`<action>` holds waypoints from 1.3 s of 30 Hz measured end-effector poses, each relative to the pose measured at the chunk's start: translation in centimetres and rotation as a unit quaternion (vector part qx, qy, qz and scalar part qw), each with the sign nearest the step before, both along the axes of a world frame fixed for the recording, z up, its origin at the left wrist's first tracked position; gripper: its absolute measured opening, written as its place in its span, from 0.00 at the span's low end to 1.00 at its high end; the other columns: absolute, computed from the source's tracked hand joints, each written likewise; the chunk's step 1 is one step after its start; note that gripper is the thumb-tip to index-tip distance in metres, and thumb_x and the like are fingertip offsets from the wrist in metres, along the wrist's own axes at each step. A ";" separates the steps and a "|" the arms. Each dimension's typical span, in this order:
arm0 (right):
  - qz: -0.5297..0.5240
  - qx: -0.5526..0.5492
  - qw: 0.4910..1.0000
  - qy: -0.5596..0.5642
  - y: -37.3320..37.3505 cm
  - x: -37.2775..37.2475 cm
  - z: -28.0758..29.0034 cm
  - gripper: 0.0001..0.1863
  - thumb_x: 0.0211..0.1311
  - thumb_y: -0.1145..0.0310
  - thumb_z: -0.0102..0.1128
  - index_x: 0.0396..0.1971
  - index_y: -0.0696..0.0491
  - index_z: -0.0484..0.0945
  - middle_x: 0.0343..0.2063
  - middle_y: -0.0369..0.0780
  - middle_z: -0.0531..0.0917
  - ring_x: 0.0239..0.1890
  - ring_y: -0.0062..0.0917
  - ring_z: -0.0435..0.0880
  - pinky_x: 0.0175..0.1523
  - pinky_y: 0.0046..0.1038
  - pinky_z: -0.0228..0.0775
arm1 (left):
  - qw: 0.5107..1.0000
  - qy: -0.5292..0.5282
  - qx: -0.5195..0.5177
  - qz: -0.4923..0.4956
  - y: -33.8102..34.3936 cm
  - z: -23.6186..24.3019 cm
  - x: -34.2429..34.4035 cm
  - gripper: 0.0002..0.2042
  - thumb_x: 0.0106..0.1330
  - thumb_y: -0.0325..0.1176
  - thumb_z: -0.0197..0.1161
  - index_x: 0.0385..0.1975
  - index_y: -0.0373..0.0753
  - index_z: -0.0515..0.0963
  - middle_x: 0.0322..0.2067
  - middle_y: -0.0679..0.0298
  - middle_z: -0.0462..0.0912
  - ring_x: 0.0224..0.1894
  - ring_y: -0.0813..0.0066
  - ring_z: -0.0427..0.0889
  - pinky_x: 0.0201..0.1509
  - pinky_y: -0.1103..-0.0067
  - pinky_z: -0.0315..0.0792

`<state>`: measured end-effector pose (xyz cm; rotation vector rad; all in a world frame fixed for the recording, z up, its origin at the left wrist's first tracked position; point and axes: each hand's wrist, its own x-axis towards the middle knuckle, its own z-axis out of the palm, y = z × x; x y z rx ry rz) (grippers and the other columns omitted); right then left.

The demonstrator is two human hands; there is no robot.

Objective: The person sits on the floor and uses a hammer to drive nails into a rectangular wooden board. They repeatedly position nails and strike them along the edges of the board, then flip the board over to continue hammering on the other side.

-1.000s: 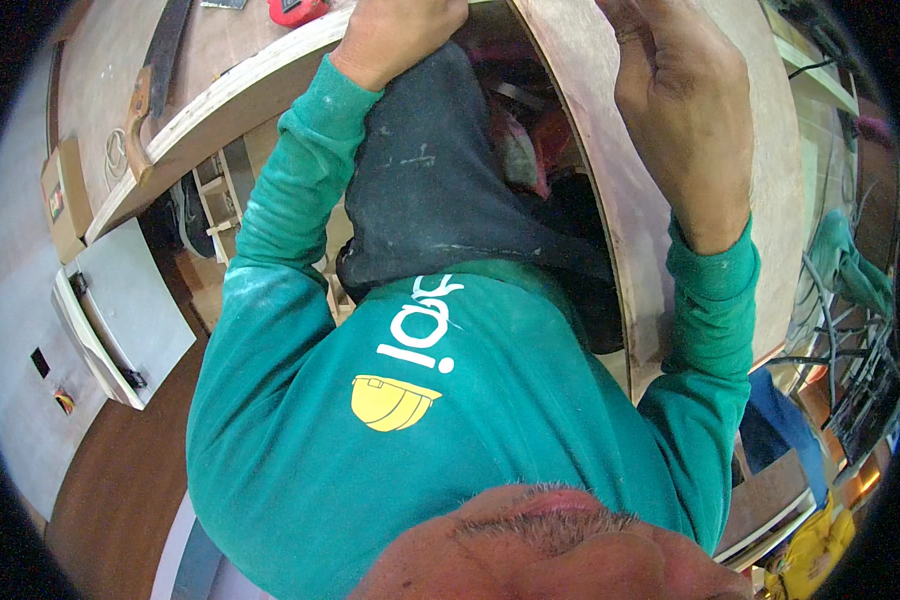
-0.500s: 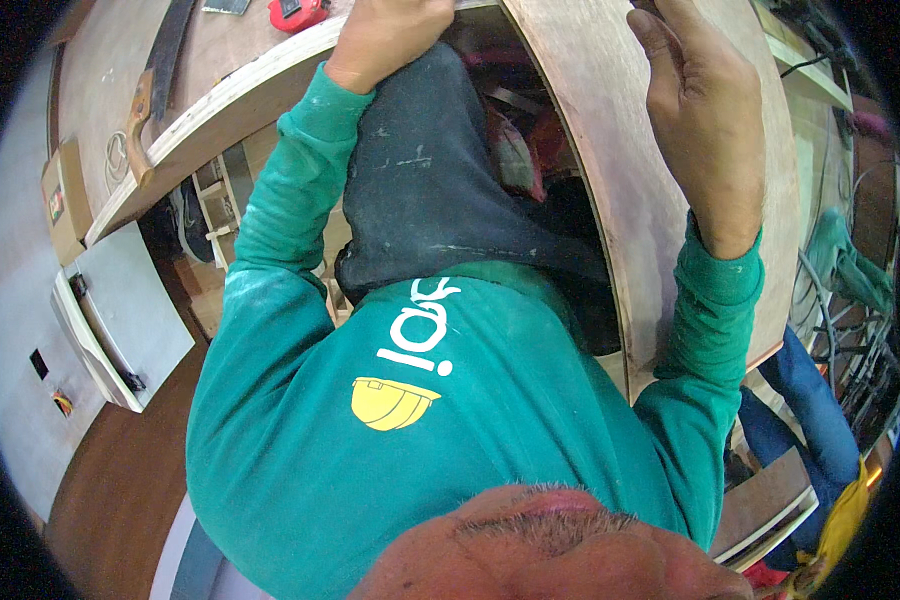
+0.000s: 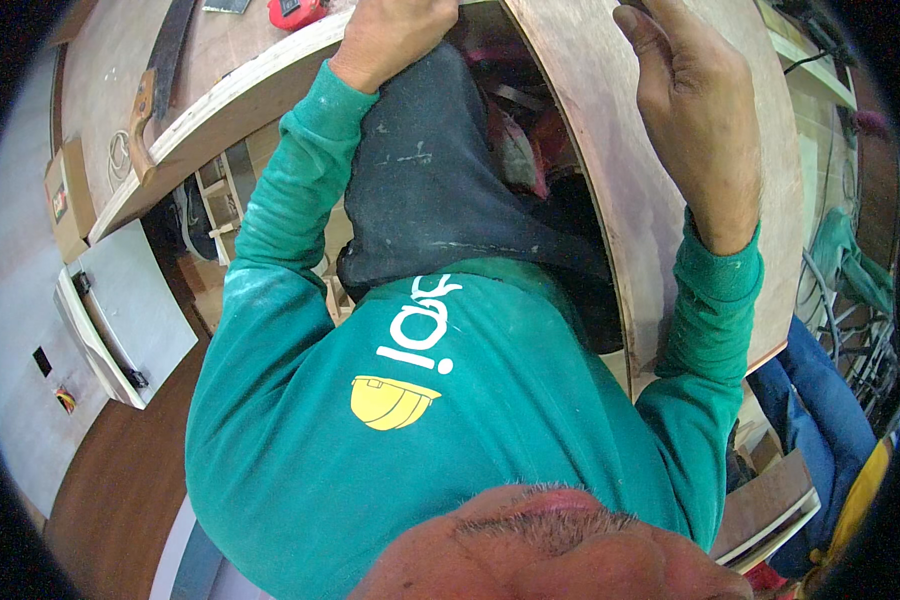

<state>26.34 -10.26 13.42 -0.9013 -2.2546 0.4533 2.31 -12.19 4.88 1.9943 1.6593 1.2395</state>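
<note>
My left hand (image 3: pixel 395 40) is at the top, knuckles bent, beside the pale plywood edge (image 3: pixel 260 70) of the workbench. Its fingertips run out of the picture, so what they grip is hidden. Over a curved-looking wooden panel (image 3: pixel 620 170) on the right, my right hand (image 3: pixel 700 120) is held with thumb and fingers curled in. The upper border cuts off its fingertips, and whatever is between them does not show. A red tape measure (image 3: pixel 295 12) lies on the bench, left of my left hand.
A wooden-handled handsaw (image 3: pixel 142 110) and a coil of cord (image 3: pixel 119 155) lie at the bench's left. Below them are a cardboard box (image 3: pixel 72 195) and a white hinged door (image 3: pixel 140 310). At right are tangled cables (image 3: pixel 875 360) and another person's blue-trousered legs (image 3: pixel 820 400).
My right hand has shifted slightly left above the panel. My left hand has moved only a little to the right. The other person's legs at the right have shifted.
</note>
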 end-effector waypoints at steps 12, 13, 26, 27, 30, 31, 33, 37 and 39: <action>0.015 -0.002 1.000 0.001 0.0 -0.9 0.0 0.22 0.65 0.81 0.60 0.60 0.61 0.78 0.43 0.57 0.85 0.44 0.49 0.87 0.48 0.37 0.78 | 0.999 0.026 0.038 -0.002 0.0 0.1 0.3 0.02 0.67 0.22 0.60 0.33 0.30 0.79 0.30 0.51 0.76 0.36 0.51 0.79 0.42 0.67 0.73; 0.011 -0.006 1.000 -0.011 0.0 -1.1 0.0 0.23 0.65 0.81 0.60 0.61 0.61 0.78 0.42 0.56 0.85 0.43 0.49 0.86 0.47 0.38 0.78 | 0.999 0.031 0.039 -0.001 0.0 0.1 0.3 0.02 0.66 0.21 0.60 0.33 0.31 0.79 0.30 0.51 0.76 0.36 0.51 0.79 0.42 0.67 0.73; 0.027 0.056 0.997 0.043 0.2 -1.7 0.2 0.24 0.67 0.84 0.57 0.63 0.63 0.75 0.45 0.57 0.86 0.46 0.43 0.89 0.51 0.32 0.79 | 0.999 0.023 0.047 -0.010 0.1 -0.3 0.1 0.00 0.65 0.21 0.61 0.32 0.31 0.77 0.31 0.51 0.74 0.37 0.49 0.79 0.42 0.65 0.73; 0.042 0.058 0.996 0.059 0.5 -1.6 0.1 0.24 0.67 0.85 0.57 0.63 0.64 0.75 0.46 0.57 0.86 0.48 0.42 0.89 0.52 0.30 0.79 | 0.999 0.009 0.044 -0.015 0.1 -0.3 0.1 0.00 0.65 0.21 0.61 0.32 0.31 0.77 0.31 0.51 0.74 0.37 0.49 0.79 0.42 0.65 0.73; 0.027 0.073 0.995 0.062 0.0 -1.8 -0.4 0.24 0.67 0.85 0.57 0.63 0.63 0.75 0.46 0.57 0.86 0.47 0.43 0.89 0.51 0.31 0.79 | 0.999 0.011 0.038 -0.010 0.1 -0.3 0.1 0.01 0.65 0.21 0.60 0.32 0.31 0.77 0.31 0.51 0.74 0.37 0.48 0.78 0.42 0.66 0.73; 0.027 0.077 0.994 0.071 0.0 -1.9 -0.7 0.24 0.67 0.84 0.57 0.63 0.62 0.75 0.46 0.57 0.86 0.47 0.44 0.89 0.51 0.32 0.79 | 0.999 0.014 0.042 -0.012 0.1 -0.3 0.2 0.01 0.65 0.20 0.60 0.32 0.31 0.77 0.31 0.51 0.74 0.37 0.48 0.78 0.43 0.65 0.73; 0.026 0.038 0.998 0.037 -0.1 -2.1 -0.8 0.23 0.67 0.83 0.56 0.63 0.61 0.76 0.45 0.57 0.85 0.46 0.46 0.88 0.51 0.35 0.79 | 0.998 0.023 0.051 -0.015 0.3 -0.2 0.2 0.01 0.65 0.20 0.60 0.32 0.31 0.77 0.31 0.50 0.74 0.37 0.48 0.78 0.43 0.65 0.73; -0.017 -0.050 0.987 -0.153 -0.3 -2.0 0.9 0.23 0.67 0.80 0.54 0.62 0.59 0.76 0.45 0.58 0.84 0.45 0.51 0.85 0.51 0.41 0.77 | 0.997 0.049 0.053 -0.003 0.2 0.2 0.4 0.01 0.65 0.20 0.59 0.32 0.31 0.77 0.31 0.50 0.75 0.37 0.48 0.78 0.43 0.65 0.73; -0.014 -0.034 0.993 -0.112 -0.6 -2.0 1.5 0.23 0.68 0.80 0.55 0.62 0.60 0.76 0.45 0.58 0.85 0.47 0.49 0.86 0.53 0.38 0.78 | 0.999 0.039 0.033 0.003 -0.1 0.3 0.5 0.01 0.65 0.20 0.59 0.32 0.31 0.77 0.32 0.50 0.75 0.37 0.48 0.78 0.43 0.64 0.73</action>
